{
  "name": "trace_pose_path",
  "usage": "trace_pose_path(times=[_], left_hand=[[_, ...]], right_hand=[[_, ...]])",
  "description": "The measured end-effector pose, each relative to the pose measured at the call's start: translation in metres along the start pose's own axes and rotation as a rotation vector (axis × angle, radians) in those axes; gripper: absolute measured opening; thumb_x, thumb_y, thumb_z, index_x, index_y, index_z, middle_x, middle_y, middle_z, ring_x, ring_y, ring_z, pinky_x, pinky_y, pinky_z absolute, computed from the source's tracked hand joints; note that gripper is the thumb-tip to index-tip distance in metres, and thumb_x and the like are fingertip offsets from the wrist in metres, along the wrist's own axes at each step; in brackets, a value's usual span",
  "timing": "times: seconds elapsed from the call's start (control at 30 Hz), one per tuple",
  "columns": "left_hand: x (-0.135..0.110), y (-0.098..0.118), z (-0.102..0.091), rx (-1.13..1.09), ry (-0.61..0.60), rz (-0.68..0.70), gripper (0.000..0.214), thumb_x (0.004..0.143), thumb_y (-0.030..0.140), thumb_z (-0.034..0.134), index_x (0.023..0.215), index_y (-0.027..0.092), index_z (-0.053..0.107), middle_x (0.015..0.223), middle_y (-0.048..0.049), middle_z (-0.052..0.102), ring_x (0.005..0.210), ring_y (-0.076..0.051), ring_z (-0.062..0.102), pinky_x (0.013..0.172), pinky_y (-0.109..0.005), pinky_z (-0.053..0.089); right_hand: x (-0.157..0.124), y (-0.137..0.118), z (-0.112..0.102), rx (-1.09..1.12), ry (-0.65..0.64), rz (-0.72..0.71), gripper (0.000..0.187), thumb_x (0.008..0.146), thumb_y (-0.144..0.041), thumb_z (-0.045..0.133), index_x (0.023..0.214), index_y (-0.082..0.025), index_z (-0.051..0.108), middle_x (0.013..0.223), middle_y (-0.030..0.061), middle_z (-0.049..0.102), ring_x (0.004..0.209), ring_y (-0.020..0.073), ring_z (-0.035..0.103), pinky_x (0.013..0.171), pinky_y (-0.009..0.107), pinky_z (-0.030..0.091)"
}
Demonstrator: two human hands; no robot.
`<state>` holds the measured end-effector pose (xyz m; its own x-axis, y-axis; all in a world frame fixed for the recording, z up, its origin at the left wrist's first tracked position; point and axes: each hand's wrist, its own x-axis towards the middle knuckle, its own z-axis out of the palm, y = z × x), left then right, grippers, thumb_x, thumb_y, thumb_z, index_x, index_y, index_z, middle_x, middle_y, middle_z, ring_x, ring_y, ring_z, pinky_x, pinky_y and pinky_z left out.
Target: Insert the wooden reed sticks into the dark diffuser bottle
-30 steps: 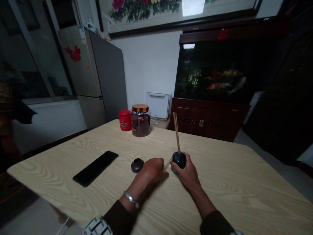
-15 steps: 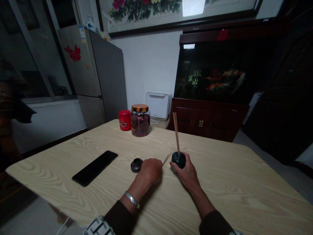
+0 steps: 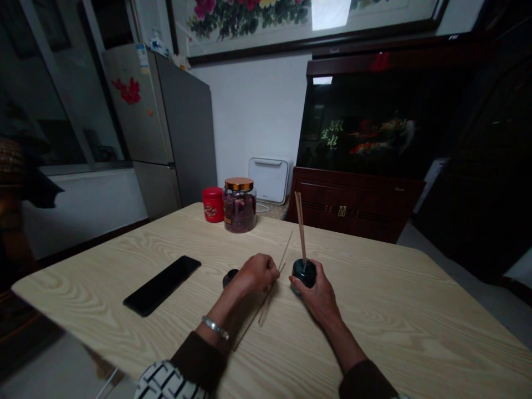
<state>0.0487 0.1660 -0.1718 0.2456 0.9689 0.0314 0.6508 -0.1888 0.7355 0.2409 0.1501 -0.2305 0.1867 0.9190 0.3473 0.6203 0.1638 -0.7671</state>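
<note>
My right hand (image 3: 316,293) is wrapped around a small dark round holder (image 3: 304,272) standing on the wooden table (image 3: 374,310). Thin incense sticks (image 3: 300,224) stand upright in the holder. My left hand (image 3: 254,273) pinches a loose thin stick (image 3: 286,250) that tilts up towards the holder; another stick (image 3: 266,306) lies flat on the table under that hand. A second small dark holder (image 3: 229,276) sits just left of my left hand, partly hidden by it.
A black phone (image 3: 162,285) lies on the table's left side. A glass jar with a copper lid (image 3: 239,204) and a red tin (image 3: 213,204) stand at the far edge. Behind are a fridge (image 3: 166,127), a white appliance (image 3: 268,178) and a fish tank (image 3: 366,124).
My left hand has lifted off the table with a stick, raising it beside the holder. A stick that was under the hand now shows lying on the table. My right hand stayed put.
</note>
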Motion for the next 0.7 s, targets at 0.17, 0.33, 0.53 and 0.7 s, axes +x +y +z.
trace_pose_path(times=[0.17,0.33,0.53,0.7], left_hand=[[0.014,0.021,-0.005,-0.593,0.115,0.059,0.015,0.072,0.029,0.057,0.075,0.014,0.055,0.066,-0.0009,0.064,0.039,-0.007,0.053,0.036,-0.015,0.033],[0.026,0.040,-0.001,-0.765,0.337,0.187,0.025,0.074,0.037,0.061,0.081,0.014,0.055,0.070,-0.0013,0.064,0.042,-0.008,0.056,0.035,-0.016,0.033],[0.038,0.047,0.010,-0.789,0.503,0.260,0.026,0.078,0.040,0.060,0.085,0.015,0.055,0.073,-0.0007,0.064,0.044,-0.008,0.058,0.034,-0.015,0.034],[0.039,0.053,0.017,-0.761,0.592,0.290,0.022,0.080,0.037,0.058,0.086,0.015,0.055,0.075,-0.0010,0.064,0.046,-0.007,0.058,0.037,-0.015,0.036]], right_hand=[[0.001,0.000,0.001,0.013,-0.009,-0.002,0.062,0.069,-0.055,0.065,0.121,-0.025,0.048,0.109,0.0064,0.066,0.096,0.0251,0.063,0.080,0.035,0.048],[0.000,-0.001,0.000,0.007,-0.013,-0.005,0.061,0.070,-0.054,0.065,0.121,-0.025,0.047,0.109,0.0058,0.066,0.096,0.0252,0.063,0.081,0.036,0.047],[0.000,-0.003,-0.001,0.000,-0.011,-0.002,0.060,0.070,-0.053,0.065,0.120,-0.025,0.048,0.107,0.0052,0.066,0.094,0.0245,0.063,0.081,0.035,0.047],[0.000,-0.001,0.000,0.003,-0.008,0.005,0.062,0.069,-0.053,0.065,0.121,-0.025,0.047,0.107,0.0051,0.066,0.094,0.0240,0.063,0.081,0.035,0.048]])
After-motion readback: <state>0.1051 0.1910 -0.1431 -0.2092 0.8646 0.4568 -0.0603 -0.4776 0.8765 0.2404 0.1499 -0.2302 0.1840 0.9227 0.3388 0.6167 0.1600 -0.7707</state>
